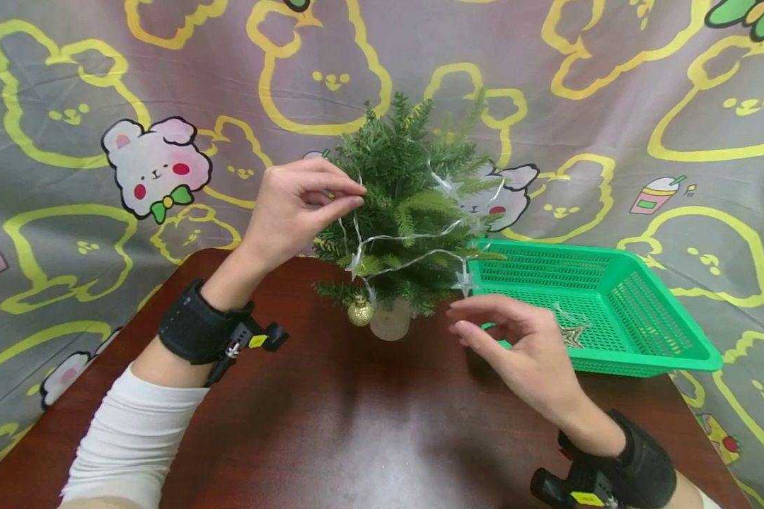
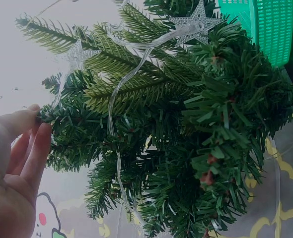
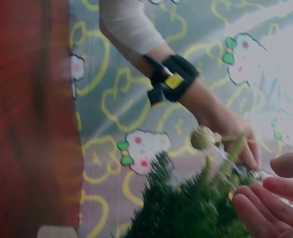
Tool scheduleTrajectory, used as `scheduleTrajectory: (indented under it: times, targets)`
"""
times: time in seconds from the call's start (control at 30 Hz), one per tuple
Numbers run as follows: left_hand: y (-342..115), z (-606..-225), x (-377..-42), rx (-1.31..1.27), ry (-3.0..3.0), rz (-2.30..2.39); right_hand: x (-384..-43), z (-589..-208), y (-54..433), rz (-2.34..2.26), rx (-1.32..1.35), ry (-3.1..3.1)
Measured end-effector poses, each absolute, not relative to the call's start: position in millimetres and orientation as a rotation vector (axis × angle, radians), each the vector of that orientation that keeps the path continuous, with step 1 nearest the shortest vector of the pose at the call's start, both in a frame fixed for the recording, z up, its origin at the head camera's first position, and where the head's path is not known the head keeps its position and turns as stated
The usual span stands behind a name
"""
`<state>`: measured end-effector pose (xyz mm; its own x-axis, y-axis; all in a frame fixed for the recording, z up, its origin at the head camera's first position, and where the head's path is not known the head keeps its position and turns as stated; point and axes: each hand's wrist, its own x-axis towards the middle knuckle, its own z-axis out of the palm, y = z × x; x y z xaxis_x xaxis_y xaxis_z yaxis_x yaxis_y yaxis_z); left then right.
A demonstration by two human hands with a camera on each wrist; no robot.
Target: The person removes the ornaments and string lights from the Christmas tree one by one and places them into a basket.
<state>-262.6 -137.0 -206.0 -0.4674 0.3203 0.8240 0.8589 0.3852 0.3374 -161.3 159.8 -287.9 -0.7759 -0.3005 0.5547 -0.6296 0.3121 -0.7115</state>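
Note:
A small artificial Christmas tree (image 1: 397, 212) stands on a whitish base (image 1: 390, 324), wound with a clear wire carrying star lights (image 1: 465, 281). At its left side my left hand (image 1: 296, 201) pinches the tip of a branch (image 2: 46, 115) between thumb and fingers, close to the clear wire. A gold glitter ball (image 1: 360, 312) hangs from a low left branch. Low on the right, near a star light, my right hand (image 1: 522, 346) hovers with loosely bent fingers and nothing between them. Its relaxed fingertips (image 3: 251, 198) also show in the right wrist view.
A green plastic basket (image 1: 707, 359) stands right of the tree, behind the right hand. Inside it lies a gold star ornament (image 1: 573, 336). The dark red-brown table (image 1: 331, 424) reaches a patterned cloth backdrop (image 1: 216, 85) behind the tree.

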Motion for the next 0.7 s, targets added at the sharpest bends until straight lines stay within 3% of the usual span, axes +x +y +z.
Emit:
scheduleTrajectory:
  times: [0.7]
  targets:
    - [-135,-206,-261,-1.032,-1.958,-0.979,-179,-292,101,1.365,1.017,-2.032]
